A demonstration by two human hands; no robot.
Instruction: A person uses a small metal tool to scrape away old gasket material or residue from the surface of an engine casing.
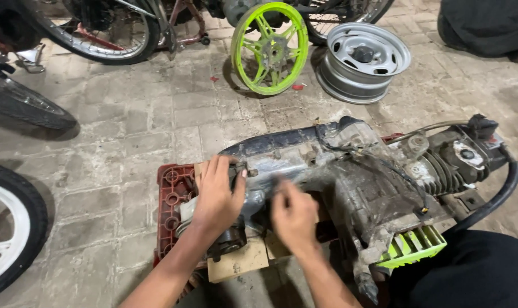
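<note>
A dirty grey scooter engine point(356, 177) lies on its side across a red plastic crate point(170, 199) on the paved floor. My left hand point(218, 197) rests flat on the engine's rear end, its fingers spread over the case near a small bolt. A black part sits just under that hand. My right hand point(293, 215) hovers at the middle of the case, blurred by motion, fingers curled; what it holds, if anything, cannot be made out. A bright green fan cover point(413, 246) sticks out at the engine's lower right.
A lime-green spoked wheel point(270, 48) and a silver steel rim point(361, 60) stand at the back. Motorcycle wheels point(19, 102) crowd the left and top left. A black hose point(501, 194) loops at the right. Cardboard pieces point(239, 262) lie by the crate. Dark clothing point(475, 271) fills the bottom right.
</note>
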